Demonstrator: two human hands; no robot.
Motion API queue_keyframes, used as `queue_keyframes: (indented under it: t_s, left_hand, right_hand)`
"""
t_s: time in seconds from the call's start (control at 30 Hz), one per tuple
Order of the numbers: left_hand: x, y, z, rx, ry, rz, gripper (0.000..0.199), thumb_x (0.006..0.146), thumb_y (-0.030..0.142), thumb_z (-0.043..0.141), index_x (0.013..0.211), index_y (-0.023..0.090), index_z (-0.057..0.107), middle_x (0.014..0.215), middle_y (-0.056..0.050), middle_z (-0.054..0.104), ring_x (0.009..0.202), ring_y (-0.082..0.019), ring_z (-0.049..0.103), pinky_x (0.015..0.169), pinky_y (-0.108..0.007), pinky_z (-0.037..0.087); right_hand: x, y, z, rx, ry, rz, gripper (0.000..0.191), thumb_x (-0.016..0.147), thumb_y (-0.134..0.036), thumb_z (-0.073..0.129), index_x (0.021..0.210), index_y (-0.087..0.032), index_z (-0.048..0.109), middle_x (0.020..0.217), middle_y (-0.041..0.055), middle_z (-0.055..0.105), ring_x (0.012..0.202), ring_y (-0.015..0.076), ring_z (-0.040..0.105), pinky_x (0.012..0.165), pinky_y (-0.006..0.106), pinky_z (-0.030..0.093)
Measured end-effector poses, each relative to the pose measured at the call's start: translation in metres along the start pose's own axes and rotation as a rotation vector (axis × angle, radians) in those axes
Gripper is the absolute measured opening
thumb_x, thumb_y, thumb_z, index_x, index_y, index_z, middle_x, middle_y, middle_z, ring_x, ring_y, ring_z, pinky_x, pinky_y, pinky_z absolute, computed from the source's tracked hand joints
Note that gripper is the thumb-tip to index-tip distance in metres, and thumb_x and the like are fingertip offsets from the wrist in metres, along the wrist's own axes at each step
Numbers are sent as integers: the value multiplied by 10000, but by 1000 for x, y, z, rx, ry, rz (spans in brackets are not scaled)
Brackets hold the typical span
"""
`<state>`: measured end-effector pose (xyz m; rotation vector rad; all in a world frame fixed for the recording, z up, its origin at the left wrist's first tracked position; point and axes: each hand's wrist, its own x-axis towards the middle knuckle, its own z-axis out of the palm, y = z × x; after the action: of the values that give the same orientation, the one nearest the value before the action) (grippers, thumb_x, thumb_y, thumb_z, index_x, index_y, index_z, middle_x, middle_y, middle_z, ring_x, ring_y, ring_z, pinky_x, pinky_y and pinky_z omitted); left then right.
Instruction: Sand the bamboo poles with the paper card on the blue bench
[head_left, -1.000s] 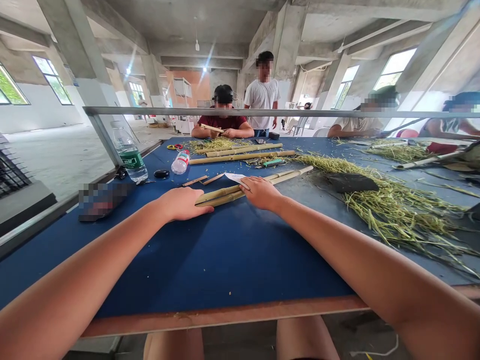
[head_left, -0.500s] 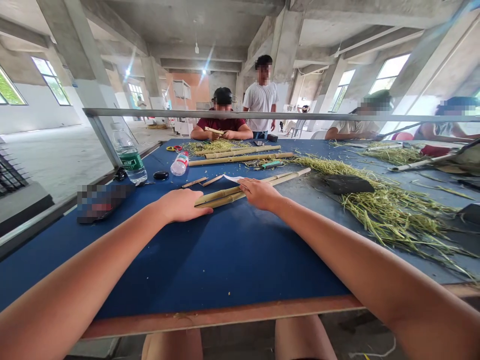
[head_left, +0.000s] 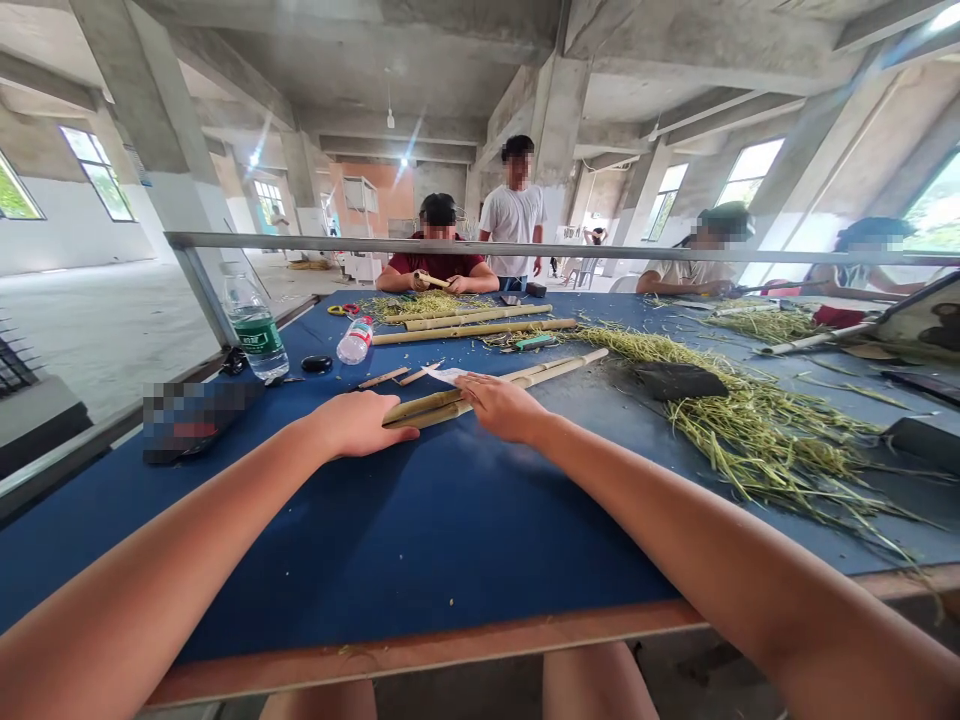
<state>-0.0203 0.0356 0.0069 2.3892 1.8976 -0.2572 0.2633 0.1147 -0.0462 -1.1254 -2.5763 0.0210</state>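
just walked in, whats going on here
A person seated at a blue-topped workbench has their right hand lying on two bamboo canes, and their left hand flat at the canes' near end. A slip of white paper lies by the right hand. Opposite, a co-worker in a maroon shirt holds a short bamboo piece, and a heap of green stalks lies to the right.

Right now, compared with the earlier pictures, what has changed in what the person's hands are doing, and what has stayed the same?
The whole view has shifted, so everything sits lower in the picture. The right hand seems to have slid slightly left along the bamboo pieces, toward the left hand. Nothing was taken hold of or let go. The paper slip and water bottle stayed put.
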Motion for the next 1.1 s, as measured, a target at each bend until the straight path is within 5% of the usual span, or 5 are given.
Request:
queue_keyframes:
  t_s: [0.23,0.5,0.83,1.1]
  left_hand:
    - [-3,2,-2,-9,-7,-7,790,1054,920,448,1342,257,766,1436,-216,895,1220,-444,861,938,-462,631]
    - [-1,-1,-1,-23,3,-9,747,1032,922,503,1314,287,776,1372,-189,916,1177,-433,867,919,-450,627]
    - [-2,0,-3,-37,-16,-10,742,1022,935,484,1280,298,765,1402,-164,913,1221,-422,865,892,-438,614]
    - [-3,-1,-2,-33,-3,18,693,1059,866,488,1324,294,775,1416,-161,916,1226,-422,868,942,-445,630]
  right_hand:
    - [-1,28,-17,-141,-52,290,514,1278,-201,409,1602,-112,797,1734,229,737,1679,329,649,1420,431,455]
    - [0,-1,-2,-12,-19,57,554,1248,-234,492,1730,-100,730,1814,200,668,1751,310,578,1490,432,390]
    - [1,18,-9,-34,-26,180,546,1279,-273,443,1732,-176,733,1796,159,695,1728,314,606,1467,479,431]
    - [1,6,3,-13,-21,27,577,1285,-264,406,1774,-134,684,1840,163,655,1761,287,561,1490,436,383]
